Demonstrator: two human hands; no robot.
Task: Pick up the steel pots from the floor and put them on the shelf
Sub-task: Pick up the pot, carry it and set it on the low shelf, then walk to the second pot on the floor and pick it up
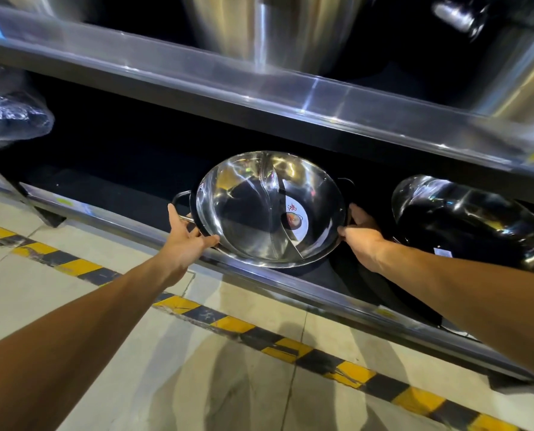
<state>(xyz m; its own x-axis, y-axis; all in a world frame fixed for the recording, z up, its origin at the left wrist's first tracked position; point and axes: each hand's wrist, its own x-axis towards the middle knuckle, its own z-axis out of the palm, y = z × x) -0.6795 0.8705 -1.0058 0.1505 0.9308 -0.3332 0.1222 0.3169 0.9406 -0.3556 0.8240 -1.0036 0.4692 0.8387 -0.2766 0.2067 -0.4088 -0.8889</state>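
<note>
Nearest, a yellow-and-black hazard stripe runs diagonally across the pale tiled floor, and two bare forearms reach forward over it. The left hand grips the near-left rim of a shallow steel pot, thumb on top by the rim and fingers spread underneath near its loop handle. The right hand clasps the right rim, fingers curled around the edge. The pot sits tilted on the bottom shelf, its near edge just over the shelf's steel lip. A curved divider splits the bowl in two, and a round white sticker in the right half carries a red character, too small to read surely, above a small pot picture. Just right lies a dark wok bearing a small white tag. Farther up, large steel pots stand on the upper shelf.
</note>
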